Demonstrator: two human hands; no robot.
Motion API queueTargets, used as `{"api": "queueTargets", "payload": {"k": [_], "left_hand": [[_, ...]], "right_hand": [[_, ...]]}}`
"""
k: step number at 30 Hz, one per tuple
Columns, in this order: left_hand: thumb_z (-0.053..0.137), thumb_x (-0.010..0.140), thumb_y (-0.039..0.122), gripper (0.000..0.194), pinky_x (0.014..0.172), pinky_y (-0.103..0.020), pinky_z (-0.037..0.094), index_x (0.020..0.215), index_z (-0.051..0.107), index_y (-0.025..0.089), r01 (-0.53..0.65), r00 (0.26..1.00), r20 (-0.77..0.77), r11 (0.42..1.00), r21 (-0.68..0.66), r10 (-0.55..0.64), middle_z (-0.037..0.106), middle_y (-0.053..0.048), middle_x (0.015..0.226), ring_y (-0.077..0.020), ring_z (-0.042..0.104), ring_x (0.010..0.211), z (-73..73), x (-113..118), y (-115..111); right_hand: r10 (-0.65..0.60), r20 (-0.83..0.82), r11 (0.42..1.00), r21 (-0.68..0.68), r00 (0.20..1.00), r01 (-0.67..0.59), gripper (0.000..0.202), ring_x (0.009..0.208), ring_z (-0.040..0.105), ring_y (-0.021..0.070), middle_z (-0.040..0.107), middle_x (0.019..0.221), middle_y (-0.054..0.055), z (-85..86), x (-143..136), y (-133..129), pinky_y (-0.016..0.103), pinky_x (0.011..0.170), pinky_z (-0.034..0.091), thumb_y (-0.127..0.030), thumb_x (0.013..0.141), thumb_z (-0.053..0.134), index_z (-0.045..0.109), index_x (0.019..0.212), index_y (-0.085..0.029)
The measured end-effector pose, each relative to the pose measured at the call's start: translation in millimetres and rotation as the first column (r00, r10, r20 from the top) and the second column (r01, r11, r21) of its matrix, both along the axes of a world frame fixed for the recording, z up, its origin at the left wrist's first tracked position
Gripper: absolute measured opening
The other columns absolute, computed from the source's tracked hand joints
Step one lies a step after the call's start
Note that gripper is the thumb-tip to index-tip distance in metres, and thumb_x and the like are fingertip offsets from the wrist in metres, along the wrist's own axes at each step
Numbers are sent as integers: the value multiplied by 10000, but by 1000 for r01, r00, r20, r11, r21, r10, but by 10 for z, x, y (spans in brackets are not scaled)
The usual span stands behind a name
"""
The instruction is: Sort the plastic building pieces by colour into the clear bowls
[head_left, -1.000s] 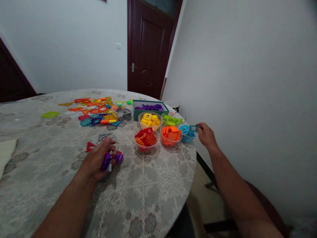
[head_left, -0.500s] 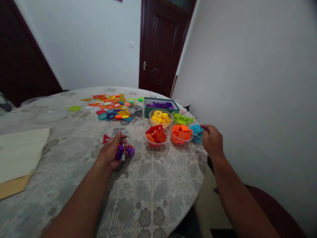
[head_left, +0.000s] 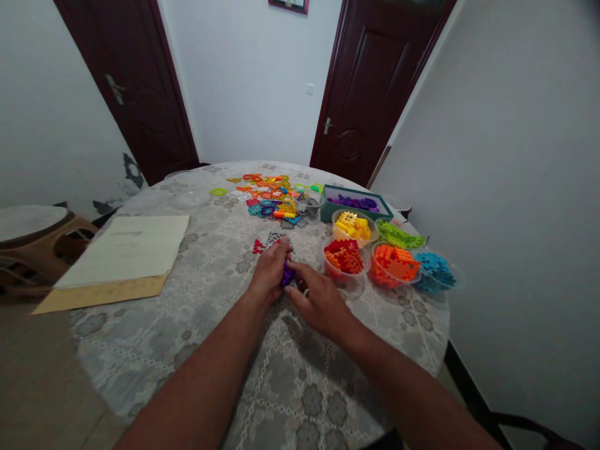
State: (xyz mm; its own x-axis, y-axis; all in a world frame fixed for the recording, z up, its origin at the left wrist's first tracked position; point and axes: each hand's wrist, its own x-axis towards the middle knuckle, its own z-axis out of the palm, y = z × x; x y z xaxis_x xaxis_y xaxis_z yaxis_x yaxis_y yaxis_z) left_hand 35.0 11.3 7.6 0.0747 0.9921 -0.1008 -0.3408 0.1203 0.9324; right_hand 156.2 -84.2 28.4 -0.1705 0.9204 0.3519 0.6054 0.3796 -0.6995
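My left hand (head_left: pixel 270 272) is closed around purple plastic building pieces (head_left: pixel 287 274) just above the table. My right hand (head_left: pixel 321 299) meets it from the right, thumb and index finger pressed to the same purple pieces. Fingers cover most of them, and whether the right hand also pinches another piece cannot be made out. Just beyond the left hand lie a red piece (head_left: pixel 258 246) and some grey pieces (head_left: pixel 276 238). Nearest on the right stands a clear bowl of red pieces (head_left: pixel 345 257).
Bowls of orange (head_left: pixel 395 265), blue (head_left: pixel 435 272), yellow (head_left: pixel 352 227) and green pieces (head_left: pixel 400 234) stand to the right. Behind them is a green box (head_left: pixel 328 213) with purple pieces. Mixed pieces (head_left: pixel 269 195) lie farther back. Paper sheets (head_left: pixel 126 247) overhang the left table edge.
My right hand has come from the bowl of blue pieces to the purple pieces in my left hand. The view has swung left, so the table things appear farther right.
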Motion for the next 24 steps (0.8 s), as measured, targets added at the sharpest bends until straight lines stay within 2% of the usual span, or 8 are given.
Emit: {"api": "queueTargets", "payload": {"k": [4,8,13,16,20,24], "left_hand": [[762,758,800,646,568,-247,456,847,710,162,-13,999,30,1000,1,12,598,-5,733,-122,567,616,-17,31,-12],[794,770,725,578,581,-241,461,853,716,159,13,998,68,1000,4,-13,626,-14,745,-123,581,631,3,46,-24],[835,784,655,508,534,-230,433,795,704,164,-40,994,99,999,3,40,607,-2,695,-108,547,575,38,34,-40],[861,769,646,512,491,-221,398,788,682,167,-40,988,150,999,-27,44,564,26,639,-91,505,514,45,27,-32],[861,750,691,559,452,-212,370,816,646,180,-28,974,220,994,-101,50,524,56,601,-95,518,485,31,23,-6],[827,761,740,595,442,-219,403,831,620,186,-23,961,266,981,-195,76,506,66,578,-112,542,486,47,11,16]], "right_hand": [[-85,-115,996,-3,990,85,308,925,723,211,785,1099,58,-107,11,115,356,875,561,-224,988,614,688,1286,-219],[-156,-187,988,-22,970,155,224,988,739,219,793,1101,54,-141,24,138,357,903,563,-241,1001,561,718,1161,-225],[-145,-219,989,-39,965,140,333,1055,735,223,779,1198,63,-166,-52,97,360,945,570,-263,986,615,691,1308,-239],[-163,-295,986,-88,942,143,365,972,738,212,780,1145,58,-185,-70,84,338,855,597,-313,986,643,685,1342,-243],[-231,-408,968,-185,883,167,349,801,727,198,773,1009,53,-202,-28,79,313,683,602,-424,995,658,703,1276,-222],[-264,-460,954,-253,848,159,349,669,703,190,741,817,23,-173,46,36,313,630,594,-482,987,680,725,1199,-208]]}}
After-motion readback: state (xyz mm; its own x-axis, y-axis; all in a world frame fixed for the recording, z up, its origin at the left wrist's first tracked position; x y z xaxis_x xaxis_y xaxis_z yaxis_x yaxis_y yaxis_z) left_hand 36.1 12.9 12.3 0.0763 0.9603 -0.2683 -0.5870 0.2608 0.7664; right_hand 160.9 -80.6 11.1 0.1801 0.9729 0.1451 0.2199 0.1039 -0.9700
